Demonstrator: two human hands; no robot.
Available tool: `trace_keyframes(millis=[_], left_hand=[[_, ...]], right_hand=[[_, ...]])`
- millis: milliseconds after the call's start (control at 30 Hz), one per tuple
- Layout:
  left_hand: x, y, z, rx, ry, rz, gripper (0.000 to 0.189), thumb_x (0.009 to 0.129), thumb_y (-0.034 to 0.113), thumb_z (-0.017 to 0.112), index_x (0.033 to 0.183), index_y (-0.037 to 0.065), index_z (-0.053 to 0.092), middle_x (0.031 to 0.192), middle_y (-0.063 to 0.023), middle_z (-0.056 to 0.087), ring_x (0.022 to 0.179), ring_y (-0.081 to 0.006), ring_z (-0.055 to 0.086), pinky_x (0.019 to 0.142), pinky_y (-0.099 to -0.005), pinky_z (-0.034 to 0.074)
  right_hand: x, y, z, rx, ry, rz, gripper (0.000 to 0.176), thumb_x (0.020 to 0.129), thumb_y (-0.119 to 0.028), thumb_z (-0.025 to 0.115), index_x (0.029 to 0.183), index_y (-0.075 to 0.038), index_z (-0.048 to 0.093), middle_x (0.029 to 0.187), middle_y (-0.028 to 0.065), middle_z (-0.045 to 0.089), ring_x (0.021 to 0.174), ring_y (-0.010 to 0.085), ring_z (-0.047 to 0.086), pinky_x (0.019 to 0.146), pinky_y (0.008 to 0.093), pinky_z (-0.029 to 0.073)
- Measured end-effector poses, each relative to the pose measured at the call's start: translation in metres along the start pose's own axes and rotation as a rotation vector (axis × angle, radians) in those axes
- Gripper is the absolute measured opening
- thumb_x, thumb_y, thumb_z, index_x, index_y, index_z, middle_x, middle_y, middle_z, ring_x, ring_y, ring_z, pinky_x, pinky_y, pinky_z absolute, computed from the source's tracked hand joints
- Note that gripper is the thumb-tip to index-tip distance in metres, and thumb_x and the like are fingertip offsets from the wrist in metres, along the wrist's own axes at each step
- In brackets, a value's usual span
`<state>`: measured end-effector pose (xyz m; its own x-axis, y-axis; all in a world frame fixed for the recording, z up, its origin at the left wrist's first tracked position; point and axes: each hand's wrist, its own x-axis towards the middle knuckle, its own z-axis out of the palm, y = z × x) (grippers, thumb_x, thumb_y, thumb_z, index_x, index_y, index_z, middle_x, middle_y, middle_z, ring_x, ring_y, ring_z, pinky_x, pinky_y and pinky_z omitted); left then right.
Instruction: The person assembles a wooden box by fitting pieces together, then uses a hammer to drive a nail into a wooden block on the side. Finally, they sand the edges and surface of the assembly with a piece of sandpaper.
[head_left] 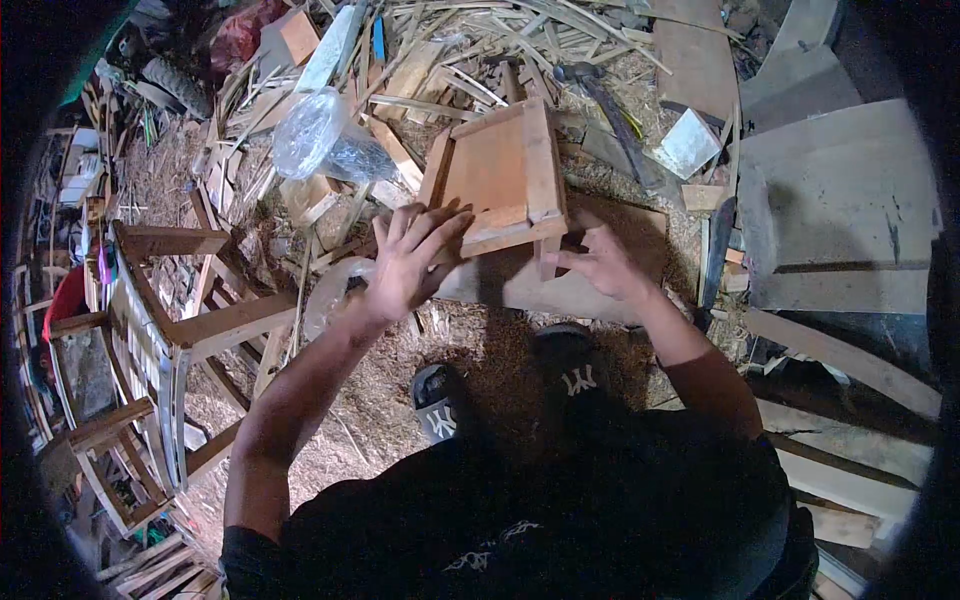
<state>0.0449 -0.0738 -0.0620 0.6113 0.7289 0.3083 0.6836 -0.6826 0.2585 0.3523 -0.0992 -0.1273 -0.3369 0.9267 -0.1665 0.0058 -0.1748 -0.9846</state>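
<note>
A small wooden frame [493, 170] with a flat panel set inside raised edge strips is held tilted in front of me, above the floor. My left hand [405, 255] grips its lower left corner, fingers laid over the edge. A short wooden leg-like piece [548, 258] projects below the lower right corner. My right hand [605, 265] has its thumb and fingers around that piece, partly in shadow. Behind my right hand lies a flat board [630, 235]. The underside of the frame is hidden.
A hammer [610, 115] lies among wood offcuts beyond the frame. A clear plastic bag [325, 140] is at the upper left. Unfinished wooden chair-like frames [240, 320] stand on my left. Large boards [840, 220] stand at right. Shavings cover the floor around my shoes [437, 405].
</note>
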Motion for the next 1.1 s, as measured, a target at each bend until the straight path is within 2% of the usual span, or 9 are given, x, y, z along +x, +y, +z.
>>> trace_keyframes(millis=[100,267,367,533,600,667,800,1033,1100], left_hand=[[0.009,0.008,-0.002,-0.226,-0.067,-0.161,0.053,0.083,0.035,0.077,0.13,0.018,0.061,0.142,-0.0141,0.041,0.131,-0.0359,0.041,0.108,-0.0479,0.033],[0.016,0.016,0.02,-0.867,-0.041,-0.337,0.048,0.082,0.022,0.081,0.126,0.016,0.063,0.138,-0.0176,0.042,0.135,-0.0366,0.037,0.116,-0.0443,0.029],[0.012,0.014,0.03,-0.781,-0.031,-0.324,0.041,0.084,0.022,0.079,0.122,0.015,0.065,0.133,-0.0162,0.045,0.132,-0.034,0.041,0.114,-0.0408,0.031],[0.016,0.004,0.033,-0.821,0.185,-0.821,0.039,0.089,0.024,0.075,0.125,0.014,0.063,0.129,-0.0128,0.051,0.123,-0.0263,0.05,0.105,-0.0384,0.041],[0.026,0.011,0.02,-1.075,0.231,-1.043,0.047,0.091,0.026,0.074,0.13,0.007,0.056,0.13,-0.0128,0.053,0.113,-0.025,0.059,0.092,-0.0367,0.051],[0.036,0.01,0.012,-1.519,0.267,-1.427,0.052,0.093,0.024,0.072,0.132,-0.001,0.049,0.125,-0.0147,0.059,0.102,-0.0254,0.066,0.081,-0.0362,0.057],[0.028,-0.015,0.032,-1.647,-0.085,-1.43,0.038,0.097,0.023,0.061,0.124,-0.004,0.058,0.115,-0.0148,0.066,0.1,-0.0228,0.068,0.085,-0.0337,0.057],[0.031,-0.009,-0.003,-1.357,0.067,-1.424,0.033,0.094,0.014,0.066,0.118,-0.008,0.063,0.113,-0.0143,0.069,0.098,-0.0239,0.069,0.082,-0.0352,0.058],[0.027,-0.025,-0.002,-1.401,0.109,-1.168,0.033,0.094,0.015,0.067,0.117,-0.008,0.065,0.111,-0.0134,0.071,0.096,-0.022,0.07,0.084,-0.0329,0.056]], right_hand=[[-0.001,0.012,-0.016,-0.099,-0.009,0.089,0.068,0.083,-0.032,0.081,0.136,-0.004,0.051,0.126,0.011,0.062,0.113,0.021,0.057,0.101,0.0389,0.044],[-0.008,0.006,-0.018,-0.15,0.092,0.11,0.082,0.085,-0.039,0.078,0.149,-0.007,0.038,0.145,0.0132,0.046,0.133,0.026,0.041,0.11,0.0474,0.032],[-0.008,0.015,-0.021,-0.21,0.113,0.109,0.08,0.086,-0.039,0.077,0.149,-0.008,0.039,0.141,0.0135,0.05,0.127,0.0266,0.046,0.106,0.0459,0.037],[-0.006,0.03,-0.022,-0.236,0.1,0.074,0.074,0.086,-0.038,0.076,0.144,-0.007,0.043,0.135,0.0154,0.054,0.118,0.0268,0.053,0.098,0.0425,0.044],[-0.006,0.027,-0.018,-0.264,0.104,0.066,0.07,0.086,-0.037,0.076,0.141,-0.006,0.046,0.132,0.0157,0.057,0.115,0.0268,0.055,0.095,0.042,0.046],[-0.005,0.007,-0.013,-0.33,0.074,0.02,0.046,0.091,-0.013,0.072,0.132,-0.004,0.053,0.125,0.007,0.061,0.113,0.015,0.056,0.096,0.0353,0.046],[-0.005,-0.015,-0.006,-0.254,0.006,0.031,0.042,0.091,-0.014,0.072,0.128,-0.003,0.056,0.121,0.0077,0.064,0.109,0.0144,0.058,0.095,0.0346,0.047],[-0.005,-0.029,0.005,-0.359,0.086,-0.104,0.046,0.089,-0.023,0.074,0.127,-0.003,0.058,0.113,0.0135,0.069,0.102,0.0219,0.063,0.091,0.0382,0.049],[-0.003,-0.031,0.005,-0.389,0.098,-0.091,0.051,0.087,-0.031,0.076,0.127,-0.004,0.058,0.11,0.0176,0.069,0.099,0.0265,0.064,0.089,0.0411,0.05]])
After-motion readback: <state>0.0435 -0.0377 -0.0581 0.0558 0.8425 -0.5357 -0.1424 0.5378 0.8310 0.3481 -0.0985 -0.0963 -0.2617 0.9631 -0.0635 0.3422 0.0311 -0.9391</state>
